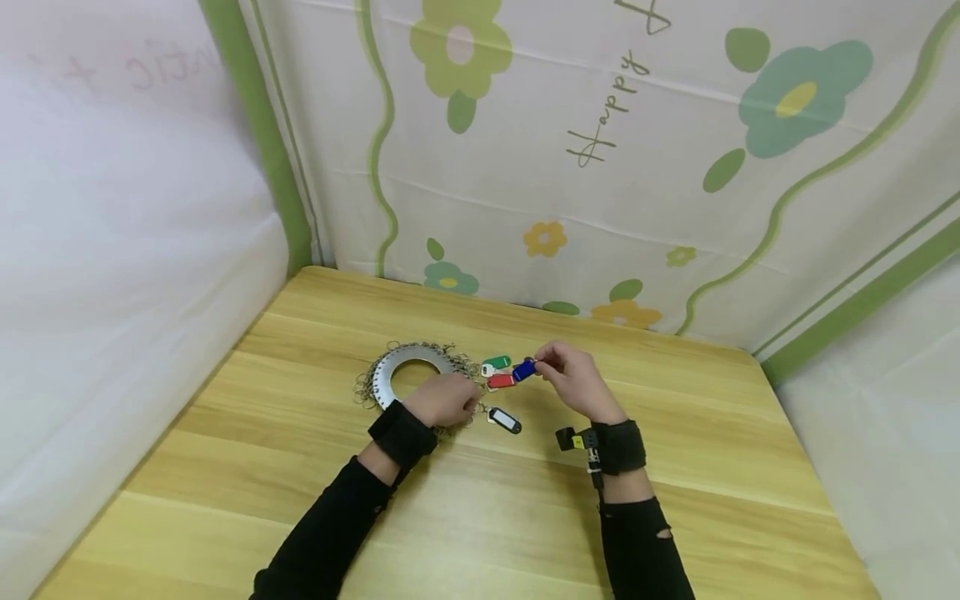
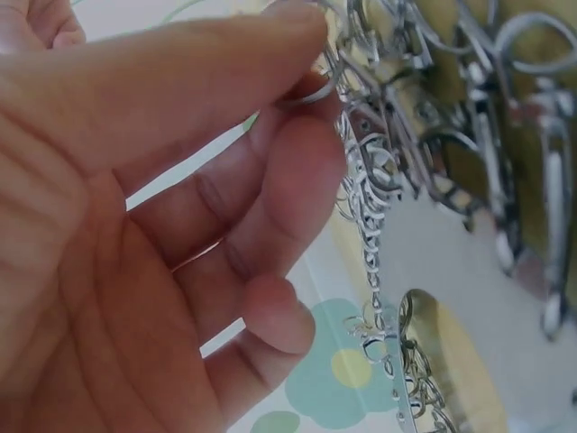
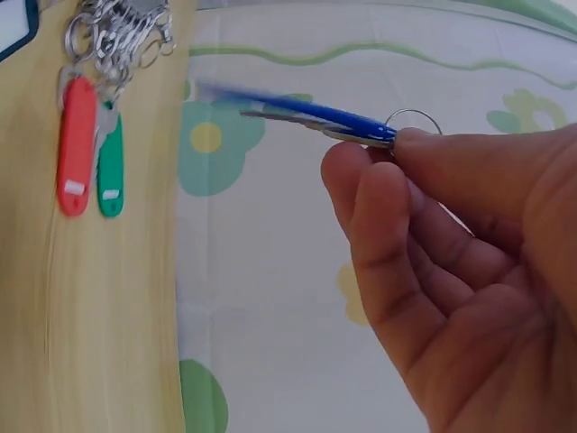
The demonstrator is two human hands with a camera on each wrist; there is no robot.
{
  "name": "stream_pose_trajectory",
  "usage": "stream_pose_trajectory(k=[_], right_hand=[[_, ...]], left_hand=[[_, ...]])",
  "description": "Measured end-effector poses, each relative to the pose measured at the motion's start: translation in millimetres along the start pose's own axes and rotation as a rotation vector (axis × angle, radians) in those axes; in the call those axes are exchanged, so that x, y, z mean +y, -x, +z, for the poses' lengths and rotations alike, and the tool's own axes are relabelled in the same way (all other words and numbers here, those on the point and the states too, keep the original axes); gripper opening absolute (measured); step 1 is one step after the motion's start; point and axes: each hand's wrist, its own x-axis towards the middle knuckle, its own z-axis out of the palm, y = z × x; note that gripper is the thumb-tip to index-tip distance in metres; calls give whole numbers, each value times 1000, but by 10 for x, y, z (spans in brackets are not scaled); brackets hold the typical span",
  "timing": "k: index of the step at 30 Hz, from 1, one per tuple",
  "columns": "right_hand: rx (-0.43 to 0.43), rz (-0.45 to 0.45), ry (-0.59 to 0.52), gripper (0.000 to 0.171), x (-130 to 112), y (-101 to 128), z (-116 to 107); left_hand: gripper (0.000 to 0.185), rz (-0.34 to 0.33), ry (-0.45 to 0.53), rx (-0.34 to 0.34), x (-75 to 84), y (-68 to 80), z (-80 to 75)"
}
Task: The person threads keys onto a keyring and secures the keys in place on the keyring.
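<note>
My right hand [image 1: 576, 382] pinches a blue key tag [image 1: 524, 370] with a key at its ring end, between thumb and forefinger. In the right wrist view the blue key tag [image 3: 306, 110] points away from the fingertips, its far end blurred. My left hand [image 1: 444, 400] is at the right side of a flat silver metal ring [image 1: 385, 377] hung with many small hooks. Up close, the left thumb and forefinger pinch a small wire ring [image 2: 315, 93] on one of those hooks; the fingers partly hide it.
A red key tag [image 1: 501, 381], a green key tag [image 1: 498, 362] and a black key tag [image 1: 505, 420] lie beside the metal ring on the wooden table [image 1: 480, 517]. A flowered curtain [image 1: 525, 192] stands along the table's back edge, with white cloth at both sides.
</note>
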Motion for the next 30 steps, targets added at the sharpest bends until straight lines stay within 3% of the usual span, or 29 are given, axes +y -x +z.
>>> stream_pose_trajectory(k=[5, 8, 12, 15, 17, 23, 30], right_hand=[[23, -20, 24, 6, -92, -74, 43], [50, -20, -26, 7, -126, -123, 69], [57, 15, -263, 12, -136, -174, 128], [9, 76, -436, 16, -124, -184, 198], [-36, 131, -481, 18, -101, -186, 264], [-140, 220, -378, 19, -78, -213, 420], [-244, 204, -277, 21, -118, -219, 474]], left_hand=[[42, 52, 22, 59, -30, 54, -54], [41, 54, 19, 68, -50, 63, -82], [37, 31, 5, 46, -62, 56, -103], [32, 29, 10, 36, -60, 51, -106], [29, 27, 14, 33, -58, 51, -98], [26, 18, 29, 35, -89, 41, -84], [25, -8, 75, -17, -101, 54, -132]])
